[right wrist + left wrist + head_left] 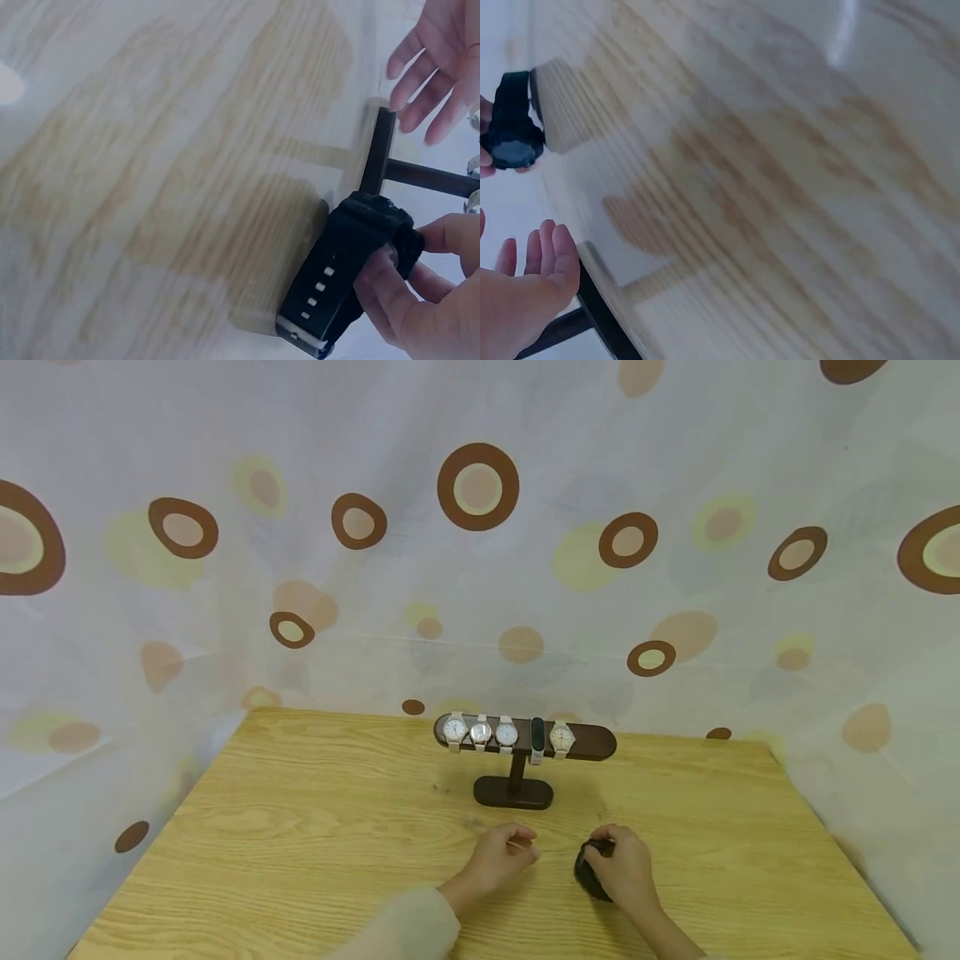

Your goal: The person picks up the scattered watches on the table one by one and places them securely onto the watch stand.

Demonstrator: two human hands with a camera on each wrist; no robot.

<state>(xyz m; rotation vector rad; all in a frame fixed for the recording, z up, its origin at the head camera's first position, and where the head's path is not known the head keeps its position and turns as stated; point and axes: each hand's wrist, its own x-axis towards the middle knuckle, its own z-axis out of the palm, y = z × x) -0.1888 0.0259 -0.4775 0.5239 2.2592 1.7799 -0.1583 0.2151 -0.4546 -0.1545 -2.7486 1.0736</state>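
Observation:
A black wristwatch [590, 870] is held by its case in my right hand [628, 870], low over the wooden table. In the right wrist view the fingers and thumb of that hand [427, 300] pinch the case, and the holed strap [322, 281] hangs down to the tabletop. My left hand [497, 858] hovers to the left of it, apart from the watch, fingers relaxed. The left wrist view shows this hand [532, 285] holding nothing, near the base of the stand. Also there, the dark watch [514, 124] appears at the left edge.
Behind my hands stands a dark brown T-shaped watch stand [596, 742]. Its bar carries several light watches [506, 735] and a dark-faced band [537, 737]. The wooden table [300, 827] reaches back to a patterned curtain [525, 577].

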